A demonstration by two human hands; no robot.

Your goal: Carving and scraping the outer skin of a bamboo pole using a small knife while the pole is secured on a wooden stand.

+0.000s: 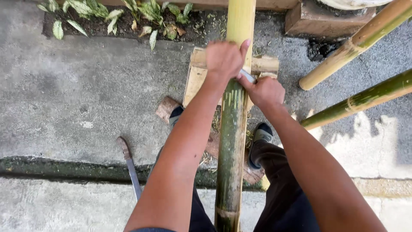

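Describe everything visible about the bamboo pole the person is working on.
The bamboo pole is thick and mottled green near the body, yellow farther up, with a node ring low down. It runs lengthwise between the legs, over a wooden block. The left hand presses on top; the right hand holds a metal blade against its side.

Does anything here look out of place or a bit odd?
Mostly one thing: a long rusty blade lies loose on the concrete floor, close to the person's feet. Both hands, left hand and right hand, work on the bamboo pole.
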